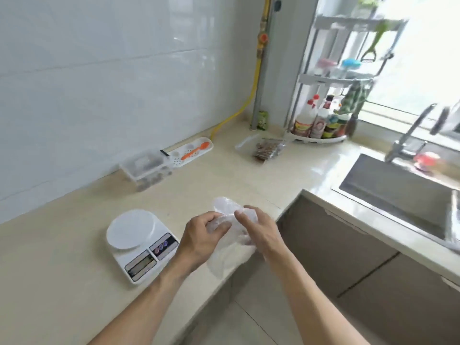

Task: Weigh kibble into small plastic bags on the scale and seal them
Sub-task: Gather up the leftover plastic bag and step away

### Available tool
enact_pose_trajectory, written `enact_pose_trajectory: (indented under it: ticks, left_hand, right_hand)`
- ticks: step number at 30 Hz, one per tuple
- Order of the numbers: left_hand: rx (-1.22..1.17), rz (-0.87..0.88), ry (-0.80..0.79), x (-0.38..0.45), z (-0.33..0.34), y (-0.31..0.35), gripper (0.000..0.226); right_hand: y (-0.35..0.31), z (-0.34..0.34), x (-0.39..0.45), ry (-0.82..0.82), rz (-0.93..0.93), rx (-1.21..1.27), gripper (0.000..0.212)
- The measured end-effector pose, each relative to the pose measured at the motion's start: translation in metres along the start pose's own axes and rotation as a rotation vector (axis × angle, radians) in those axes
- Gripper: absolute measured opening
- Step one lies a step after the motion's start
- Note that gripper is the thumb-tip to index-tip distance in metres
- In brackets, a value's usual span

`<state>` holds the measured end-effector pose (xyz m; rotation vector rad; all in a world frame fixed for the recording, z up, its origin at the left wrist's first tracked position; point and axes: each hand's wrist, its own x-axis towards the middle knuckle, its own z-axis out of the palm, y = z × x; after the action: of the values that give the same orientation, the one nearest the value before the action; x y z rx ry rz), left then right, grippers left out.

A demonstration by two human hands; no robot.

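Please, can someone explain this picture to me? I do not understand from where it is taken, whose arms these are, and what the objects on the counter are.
There is no machine here. A person wears a camera on the head, so you look down at that person's own arms. The left hand and right hand both grip clear plastic bags, which look empty, above the counter edge. Left of the hands stands a white kitchen scale with nothing on it. By the wall are a clear box of kibble and an orange spoon on a white tray. Further back lie filled bags.
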<state>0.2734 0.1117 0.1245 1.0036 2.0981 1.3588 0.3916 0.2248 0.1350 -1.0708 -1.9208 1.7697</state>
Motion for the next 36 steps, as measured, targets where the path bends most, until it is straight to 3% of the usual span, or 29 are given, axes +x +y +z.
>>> enact_pose_trajectory:
  ticks: [3,6,16,20,24,27,32,36]
  left_hand:
    - [-0.003,0.036,-0.186,-0.021,0.079,0.046,0.022]
    - [-0.029,0.08,-0.341,-0.041,0.141,0.082,0.015]
    - [0.017,0.171,-0.961,-0.141,0.37,0.138,0.013]
    - [0.117,0.222,-1.23,-0.228,0.453,0.124,0.011]
    - [0.248,0.298,-1.463,-0.337,0.515,0.095,0.012]
    - [0.345,0.35,-1.611,-0.426,0.556,0.058,0.013]
    - [0.474,0.379,-1.749,-0.565,0.62,-0.03,0.008]
    - [0.567,0.357,-1.821,-0.649,0.67,-0.103,0.009]
  right_hand:
    - [0.029,-0.085,-0.057,0.183,0.003,0.051,0.045]
    - [0.056,-0.143,-0.099,0.356,0.044,0.13,0.022]
    - [0.185,-0.283,-0.273,1.022,0.296,0.4,0.023]
    - [0.257,-0.289,-0.369,1.272,0.433,0.484,0.024]
    - [0.337,-0.272,-0.468,1.486,0.579,0.603,0.041]
    - [0.402,-0.25,-0.539,1.601,0.667,0.699,0.021]
    - [0.53,-0.211,-0.635,1.687,0.843,0.82,0.016]
    - [0.632,-0.19,-0.686,1.729,0.97,0.889,0.042]
